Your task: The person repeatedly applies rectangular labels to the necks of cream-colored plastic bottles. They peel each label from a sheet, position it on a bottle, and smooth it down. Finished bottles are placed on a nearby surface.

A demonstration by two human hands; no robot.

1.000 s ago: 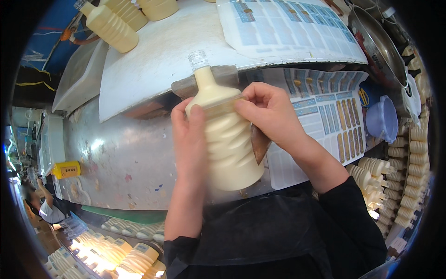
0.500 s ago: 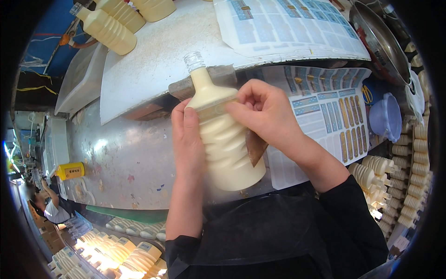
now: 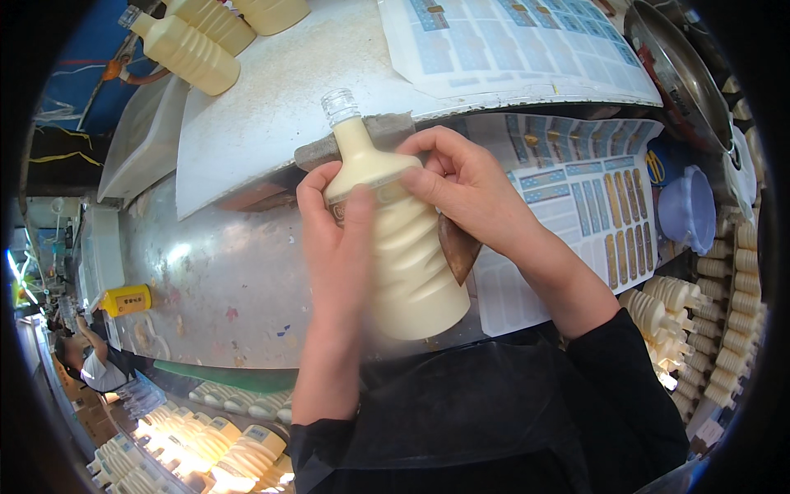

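Note:
A cream bottle point(image 3: 411, 288) with a clear threaded neck and wavy ribbed sides leans away from me, its neck over a grey padded block point(image 3: 387, 130). My left hand point(image 3: 333, 214) grips its left shoulder, thumb pressed on the front. Around the shoulder runs a narrow clear label strip point(image 3: 385, 178) with faint print. My right hand point(image 3: 461, 177) pinches the strip's right part against the bottle with thumb and curled fingers. Below that palm sticks out a brown, flat, pointed scraper-like piece point(image 3: 458, 249), apparently kept in the same hand; the fingers around it are hidden.
Label sheets point(image 3: 576, 206) lie right of the bottle, with another sheet point(image 3: 510, 49) on the white board point(image 3: 288, 90). More cream bottles point(image 3: 189, 53) stand far left. A purple bucket point(image 3: 687, 210), metal pan point(image 3: 683, 74) and yellow container point(image 3: 126, 300) surround the bench. Another person point(image 3: 95, 362) works far left.
My left thumb has slid rightward across the bottle's front, baring dark print near the left fingers. My right hand has shifted slightly up and left, still at the strip.

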